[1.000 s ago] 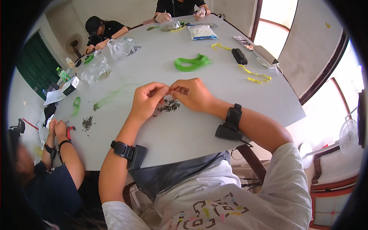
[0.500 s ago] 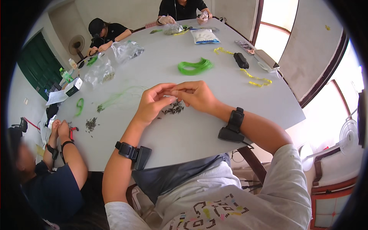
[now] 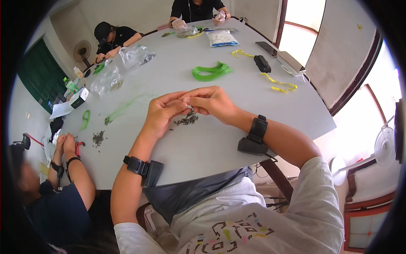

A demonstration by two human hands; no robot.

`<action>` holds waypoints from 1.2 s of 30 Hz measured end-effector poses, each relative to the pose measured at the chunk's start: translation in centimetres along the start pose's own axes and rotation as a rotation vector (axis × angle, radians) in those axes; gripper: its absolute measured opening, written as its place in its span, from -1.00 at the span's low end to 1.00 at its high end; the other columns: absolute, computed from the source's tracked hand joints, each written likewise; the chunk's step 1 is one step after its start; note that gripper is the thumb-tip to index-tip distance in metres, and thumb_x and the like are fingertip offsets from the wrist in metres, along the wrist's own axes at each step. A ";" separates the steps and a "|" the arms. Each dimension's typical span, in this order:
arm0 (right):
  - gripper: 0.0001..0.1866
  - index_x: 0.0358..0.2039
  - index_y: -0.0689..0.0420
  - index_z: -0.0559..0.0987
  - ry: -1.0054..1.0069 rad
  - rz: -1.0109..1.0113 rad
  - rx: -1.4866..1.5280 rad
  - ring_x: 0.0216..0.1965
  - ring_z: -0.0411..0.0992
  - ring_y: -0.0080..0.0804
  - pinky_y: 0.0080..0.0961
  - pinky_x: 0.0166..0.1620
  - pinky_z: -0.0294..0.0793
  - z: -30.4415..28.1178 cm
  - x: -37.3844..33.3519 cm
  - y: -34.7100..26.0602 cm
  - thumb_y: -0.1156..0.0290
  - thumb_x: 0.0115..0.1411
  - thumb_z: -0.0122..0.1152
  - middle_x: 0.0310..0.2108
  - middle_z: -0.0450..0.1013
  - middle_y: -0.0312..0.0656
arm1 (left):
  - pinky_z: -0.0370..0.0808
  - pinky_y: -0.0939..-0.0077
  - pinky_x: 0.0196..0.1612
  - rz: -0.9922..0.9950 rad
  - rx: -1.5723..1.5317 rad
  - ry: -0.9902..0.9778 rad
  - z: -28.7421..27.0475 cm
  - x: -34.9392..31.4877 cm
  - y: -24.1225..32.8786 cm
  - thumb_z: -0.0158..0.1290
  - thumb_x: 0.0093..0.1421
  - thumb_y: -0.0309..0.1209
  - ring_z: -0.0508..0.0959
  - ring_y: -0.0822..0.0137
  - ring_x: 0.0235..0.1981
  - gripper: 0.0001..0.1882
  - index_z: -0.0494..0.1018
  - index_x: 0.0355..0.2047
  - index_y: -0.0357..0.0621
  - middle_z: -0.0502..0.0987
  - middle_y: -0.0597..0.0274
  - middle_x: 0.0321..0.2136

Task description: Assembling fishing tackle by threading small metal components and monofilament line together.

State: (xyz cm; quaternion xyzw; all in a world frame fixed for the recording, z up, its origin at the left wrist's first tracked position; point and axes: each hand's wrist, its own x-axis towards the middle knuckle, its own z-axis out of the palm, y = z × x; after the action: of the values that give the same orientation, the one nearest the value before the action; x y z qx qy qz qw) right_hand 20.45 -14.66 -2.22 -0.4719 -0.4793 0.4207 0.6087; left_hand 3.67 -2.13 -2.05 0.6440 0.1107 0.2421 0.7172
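Note:
My left hand (image 3: 163,110) and my right hand (image 3: 213,103) meet over the table (image 3: 203,156), fingertips pinched together. Whatever they hold is too small and too hidden by the fingers to name. Right beneath them lies a pile of small dark pieces (image 3: 187,120), partly covered by my fingers. Thin green strands (image 3: 124,108) fan out left of my left hand, with small dark bits (image 3: 108,121) at their near end. Beyond my hands rests a looped bundle of green strands (image 3: 211,72).
Another dark pile (image 3: 98,138) and a green coil (image 3: 86,119) lie leftward, near a co-worker's hands (image 3: 67,143) and red-handled pliers (image 3: 78,148). Plastic bags (image 3: 137,56) sit farther off. At right are a yellow tape (image 3: 279,84), a black case (image 3: 262,63) and a phone (image 3: 267,48).
The whole view has shifted slightly. My hands stay pinched together over the pile, with only small finger movement. The phone's lit screen at the back right is now dark.

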 end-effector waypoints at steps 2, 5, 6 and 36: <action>-0.78 -0.13 0.23 0.69 -0.009 0.042 0.062 -0.52 0.28 -0.68 -0.69 -0.49 0.21 -0.1 0.1 0.2 0.36 0.33 0.27 -0.51 0.45 -0.33 | 0.61 0.52 -0.15 0.008 0.003 0.016 -0.4 0.0 -0.5 0.20 0.24 -0.52 0.64 0.38 -0.31 -0.61 0.51 0.08 -0.35 0.67 0.13 -0.26; -0.80 -0.18 0.23 0.69 -0.006 -0.013 0.102 -0.52 0.25 -0.69 -0.69 -0.49 0.18 -0.1 0.0 0.1 0.37 0.31 0.27 -0.52 0.43 -0.37 | 0.58 0.51 -0.20 0.025 0.004 0.032 -0.8 0.2 -0.8 0.19 0.24 -0.51 0.62 0.39 -0.35 -0.64 0.52 0.05 -0.33 0.67 0.13 -0.28; -0.80 -0.18 0.23 0.69 -0.007 -0.008 0.103 -0.52 0.25 -0.69 -0.69 -0.49 0.18 -0.2 0.1 0.3 0.37 0.31 0.27 -0.52 0.43 -0.37 | 0.58 0.51 -0.20 0.022 0.002 0.035 -0.7 0.2 -0.7 0.19 0.24 -0.51 0.62 0.39 -0.35 -0.64 0.52 0.05 -0.33 0.67 0.13 -0.28; -0.86 -0.33 0.23 0.54 0.072 -0.123 -0.436 -0.52 0.18 -0.73 -0.64 -0.44 0.18 -0.4 -0.2 0.0 0.41 0.30 0.18 -0.60 0.27 -0.47 | 0.48 0.58 -0.31 0.138 0.223 0.248 -0.6 0.3 0.4 0.21 0.19 -0.50 0.54 0.49 -0.45 -0.77 0.63 -0.14 -0.30 0.68 0.19 -0.37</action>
State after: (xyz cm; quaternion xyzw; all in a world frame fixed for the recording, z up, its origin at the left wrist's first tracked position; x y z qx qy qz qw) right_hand 20.76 -14.93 -2.31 -0.5767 -0.5648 0.2524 0.5335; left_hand 3.60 -1.41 -1.72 0.6907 0.1801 0.3546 0.6039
